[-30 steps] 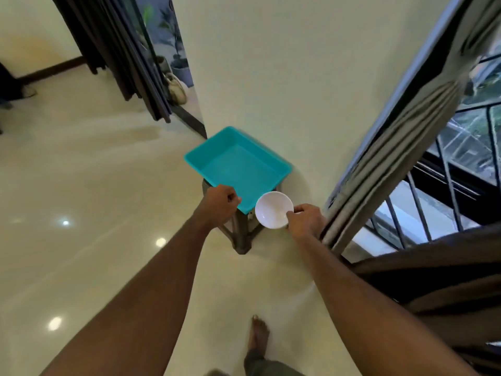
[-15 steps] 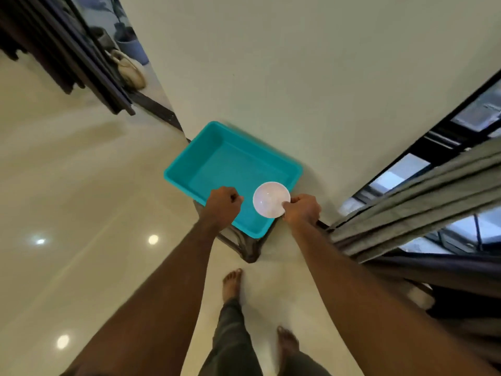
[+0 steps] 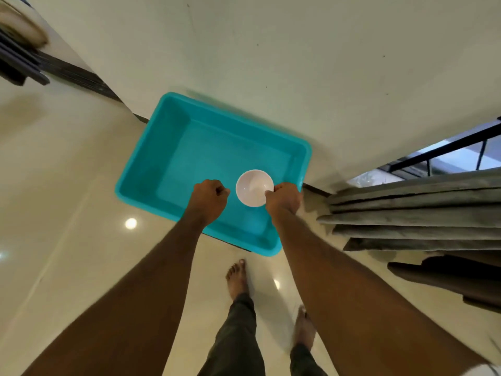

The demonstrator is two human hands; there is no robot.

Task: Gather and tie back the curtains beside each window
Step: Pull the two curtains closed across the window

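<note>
Teal plastic tub (image 3: 173,147) fills the middle of the head view, set against a cream wall (image 3: 298,50); over its 5 o'clock corner the right hand (image 3: 284,198) pinches the rim of a small white bowl (image 3: 250,188), while the left hand (image 3: 210,198) at the bowl's 9 o'clock is clenched in a fist around nothing visible; grey curtain (image 3: 420,213) folds hang at 3 o'clock beside a window (image 3: 447,156), just right of the right hand, apart from both hands

Soft indoor light, lamp glare on glossy floor (image 3: 67,240), wide-angle edge stretch.
</note>
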